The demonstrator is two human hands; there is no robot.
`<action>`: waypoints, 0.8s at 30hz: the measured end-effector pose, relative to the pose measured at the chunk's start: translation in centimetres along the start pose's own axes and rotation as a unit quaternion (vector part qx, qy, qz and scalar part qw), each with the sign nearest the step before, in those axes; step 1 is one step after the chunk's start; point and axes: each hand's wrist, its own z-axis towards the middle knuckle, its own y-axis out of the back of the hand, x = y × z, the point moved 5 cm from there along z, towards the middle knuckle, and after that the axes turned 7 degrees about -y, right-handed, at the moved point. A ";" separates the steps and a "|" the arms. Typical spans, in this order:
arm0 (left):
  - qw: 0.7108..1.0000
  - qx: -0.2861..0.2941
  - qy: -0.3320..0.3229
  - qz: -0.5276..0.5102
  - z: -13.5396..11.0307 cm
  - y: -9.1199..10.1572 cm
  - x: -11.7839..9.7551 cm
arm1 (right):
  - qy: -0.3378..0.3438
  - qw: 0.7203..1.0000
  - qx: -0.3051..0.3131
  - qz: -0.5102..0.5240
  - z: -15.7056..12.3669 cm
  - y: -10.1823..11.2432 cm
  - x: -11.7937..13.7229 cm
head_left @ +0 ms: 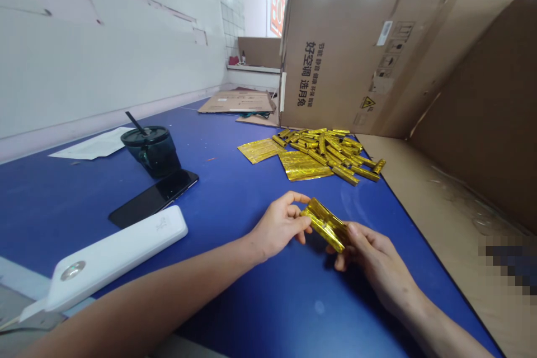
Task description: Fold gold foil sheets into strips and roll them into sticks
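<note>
Holding a gold foil packet (325, 225) slanting down-right — left hand (277, 225), right hand (375, 265).

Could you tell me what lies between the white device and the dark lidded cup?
A black smartphone, lying on the blue table, in the head view.

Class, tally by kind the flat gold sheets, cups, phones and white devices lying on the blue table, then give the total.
Gold sheets: 2
Cup: 1
Phone: 1
White device: 1
Total: 5
</note>
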 end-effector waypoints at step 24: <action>0.995 -0.043 0.082 -0.020 -0.5 -0.5 1.0 | 0.009 0.999 0.014 0.040 0.1 0.2 -0.2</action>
